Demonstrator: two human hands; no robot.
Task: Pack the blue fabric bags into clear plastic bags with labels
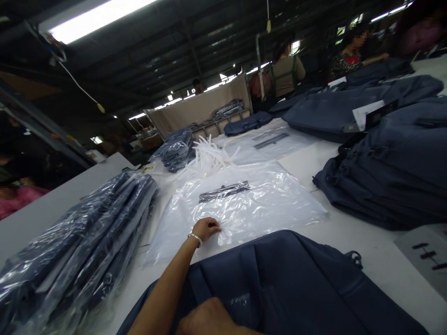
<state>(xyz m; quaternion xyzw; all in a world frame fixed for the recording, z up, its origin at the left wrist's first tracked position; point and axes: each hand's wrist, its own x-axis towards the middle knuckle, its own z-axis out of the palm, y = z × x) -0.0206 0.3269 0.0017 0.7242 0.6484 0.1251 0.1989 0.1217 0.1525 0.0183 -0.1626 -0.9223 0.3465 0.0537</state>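
Note:
My left hand [206,229], with a silver bracelet at the wrist, reaches onto a stack of clear plastic bags [265,200]. Its fingers are bent together at the near part of the top bag; whether they pinch the film is too small to tell. A dark printed strip shows on the bags. Nearest to me lies a navy blue bag [296,284]. Over its front side is my right hand [209,318], blurred, its fingers mostly hidden. A small clear plastic patch shines on the navy bag beside it.
Plastic-wrapped navy bags [87,232] lie at the left. White strips [211,153] are heaped behind the clear bags, beside another wrapped pile [178,149]. Unwrapped navy bags [394,167] are piled at the right. People [286,72] are in the background.

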